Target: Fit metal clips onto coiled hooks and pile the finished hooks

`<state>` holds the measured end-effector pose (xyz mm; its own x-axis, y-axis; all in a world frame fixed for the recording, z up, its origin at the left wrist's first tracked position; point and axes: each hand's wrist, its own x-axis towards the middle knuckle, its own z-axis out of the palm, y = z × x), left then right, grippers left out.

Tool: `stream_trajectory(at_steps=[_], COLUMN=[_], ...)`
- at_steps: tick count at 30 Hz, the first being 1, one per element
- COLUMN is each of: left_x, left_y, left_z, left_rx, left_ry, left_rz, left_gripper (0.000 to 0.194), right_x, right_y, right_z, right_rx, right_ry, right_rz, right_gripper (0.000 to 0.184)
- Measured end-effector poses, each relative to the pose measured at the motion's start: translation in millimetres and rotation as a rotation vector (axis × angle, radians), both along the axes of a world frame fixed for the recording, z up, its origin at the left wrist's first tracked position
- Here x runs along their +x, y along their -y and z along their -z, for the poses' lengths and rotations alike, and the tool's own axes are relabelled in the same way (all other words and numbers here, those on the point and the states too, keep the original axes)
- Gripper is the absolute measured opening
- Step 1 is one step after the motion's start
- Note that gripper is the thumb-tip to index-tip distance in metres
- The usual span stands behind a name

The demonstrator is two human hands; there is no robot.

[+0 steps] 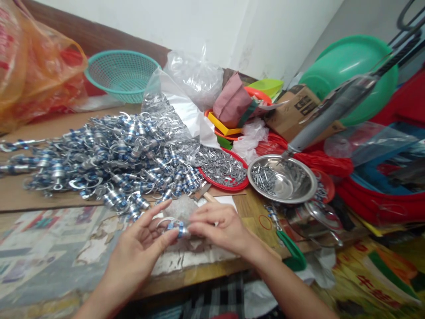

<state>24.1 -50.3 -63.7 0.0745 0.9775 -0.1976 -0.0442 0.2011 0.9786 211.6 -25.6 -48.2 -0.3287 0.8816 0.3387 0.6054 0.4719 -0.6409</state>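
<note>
In front of me, both hands are on a small silver-and-blue metal fitting [179, 228] with a curved silver hook. My left hand [144, 241] pinches it between thumb and fingers from the left. The fingertips of my right hand [219, 226] close on its right end; whether a smaller part sits between them I cannot make out. Just beneath and behind the fitting stands a pale rough block [182, 206]. A big pile of similar fittings [113, 155] spreads behind my left hand. Past my right hand, a wooden handle [209, 197] shows in part.
A red tray [244, 182] of small grey metal pieces and a steel bowl [307, 188] with pins stand at the back right. Above the bowl hangs a grey powered screwdriver-like tool [327, 119]. A green-handled tool [292, 252] lies near the right edge. A teal basket [122, 71] stands behind.
</note>
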Motion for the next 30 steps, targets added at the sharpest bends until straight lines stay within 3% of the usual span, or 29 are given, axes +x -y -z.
stream_trajectory(at_steps=[2,4,7,10,15,19,25,27,30], left_x=[-0.9,-2.7,-4.8,-5.5,-7.2,-9.2,-10.9,-10.8,-10.1], left_y=[-1.9,-4.0,-7.3,-10.9,-16.0,-17.0,-17.1,-17.3,-17.4], left_z=[-0.8,-3.1,-5.9,-5.1,-0.7,1.9,5.4,5.0,3.4], left_rx=[-0.037,-0.067,-0.086,-0.121,-0.183,-0.191,-0.181,-0.172,-0.166], left_ry=[0.013,0.032,0.063,0.088,0.142,0.176,0.168,0.166,0.164], left_rz=[0.032,0.084,0.161,0.22,0.212,0.215,0.22,0.227,0.224], left_gripper=[0.068,0.073,0.075,0.076,0.079,0.079,0.077,0.076,0.077], right_x=[22.7,45.9,68.1,72.8,72.2,52.7,-2.6,-11.5,-16.1], right_y=[-27.6,-57.5,-90.9,-104.8,-104.2,-79.9,-12.2,-0.5,0.6], right_z=[-3.0,-1.9,6.5,14.0,6.2,-5.6,-11.9,-14.3,-16.1], right_rx=[-0.015,-0.055,-0.165,-0.229,-0.219,-0.195,-0.158,-0.114,-0.079], right_ry=[0.386,0.518,0.656,0.726,0.636,0.44,0.028,0.087,0.19], right_rz=[0.3,0.457,0.508,0.496,0.445,0.341,-0.158,-0.248,-0.257], right_gripper=[0.019,0.025,0.019,0.029,0.022,0.019,0.014,0.013,0.01])
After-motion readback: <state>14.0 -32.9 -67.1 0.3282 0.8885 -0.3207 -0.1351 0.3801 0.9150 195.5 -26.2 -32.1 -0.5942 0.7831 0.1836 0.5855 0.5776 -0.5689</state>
